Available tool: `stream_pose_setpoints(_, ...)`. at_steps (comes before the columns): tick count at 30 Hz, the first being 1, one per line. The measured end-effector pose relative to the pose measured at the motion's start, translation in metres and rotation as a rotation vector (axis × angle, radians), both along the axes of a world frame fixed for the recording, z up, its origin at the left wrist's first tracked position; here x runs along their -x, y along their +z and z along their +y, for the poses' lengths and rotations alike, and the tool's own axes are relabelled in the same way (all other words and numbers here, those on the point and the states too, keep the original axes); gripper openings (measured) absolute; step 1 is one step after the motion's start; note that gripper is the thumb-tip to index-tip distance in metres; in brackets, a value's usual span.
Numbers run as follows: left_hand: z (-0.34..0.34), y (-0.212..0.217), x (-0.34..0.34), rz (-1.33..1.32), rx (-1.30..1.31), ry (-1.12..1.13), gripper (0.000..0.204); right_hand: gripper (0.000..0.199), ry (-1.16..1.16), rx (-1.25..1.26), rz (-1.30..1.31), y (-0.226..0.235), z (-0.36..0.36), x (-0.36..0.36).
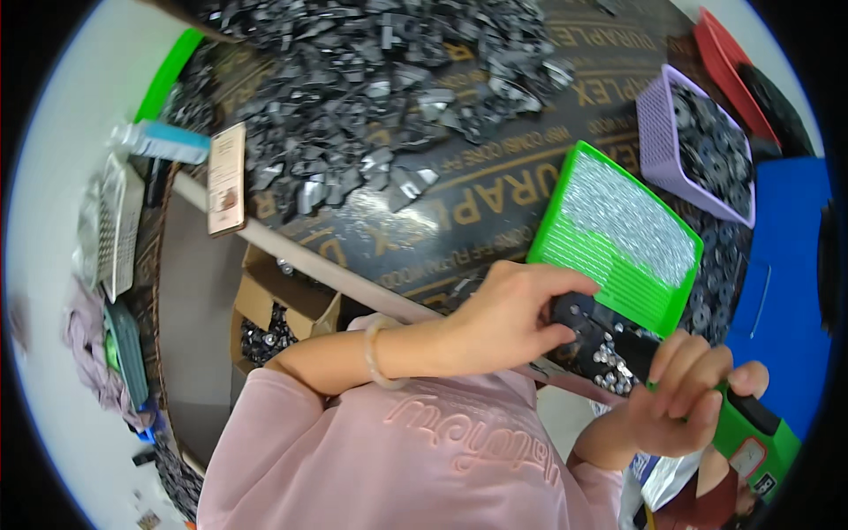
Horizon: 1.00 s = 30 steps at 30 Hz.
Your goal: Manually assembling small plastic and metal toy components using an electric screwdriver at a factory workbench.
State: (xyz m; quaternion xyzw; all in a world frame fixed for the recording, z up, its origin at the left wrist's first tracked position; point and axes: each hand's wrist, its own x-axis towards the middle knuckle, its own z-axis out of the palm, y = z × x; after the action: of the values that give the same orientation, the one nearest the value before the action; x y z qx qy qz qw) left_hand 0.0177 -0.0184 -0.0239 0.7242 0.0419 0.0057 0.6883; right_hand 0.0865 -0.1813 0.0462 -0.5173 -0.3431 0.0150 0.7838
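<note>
Dark table (495,203), grey metal pile (371,79) at 12 o'clock. Green tray (618,238) at 3. Black tool (609,344), long axis 10-to-4: left hand (512,314) pinches upper end, right hand (685,397) clenches green handle (751,433).

One head-worn fisheye view — steeply downward, close over the hands and chest, worktable (495,190) ahead.

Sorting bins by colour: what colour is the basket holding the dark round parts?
Light purple basket, clearest in the head view.
</note>
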Motion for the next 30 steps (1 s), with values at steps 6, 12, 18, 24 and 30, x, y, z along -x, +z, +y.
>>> stream_pose_setpoints(6,-0.002,-0.006,0.002,-0.091,-0.001,0.021,0.047,0.026,-0.009,-0.015,0.011,-0.007,-0.008,-0.002)
stream_pose_setpoints(12,0.004,0.000,0.004,-0.047,0.001,0.002,0.052,0.020,0.006,0.043,-0.019,0.000,0.003,0.006)
stream_pose_setpoints(18,0.008,0.003,0.008,0.091,0.128,-0.082,0.051,0.021,0.086,0.000,0.016,0.002,0.002,0.004)
stream_pose_setpoints(24,0.005,-0.001,0.005,0.120,0.142,-0.109,0.051,0.024,0.043,0.020,-0.006,-0.001,-0.005,-0.001)
stream_pose_setpoints(30,0.004,-0.004,0.004,0.086,0.185,0.058,0.050,0.038,-0.287,-0.035,-0.076,-0.029,-0.008,-0.041)
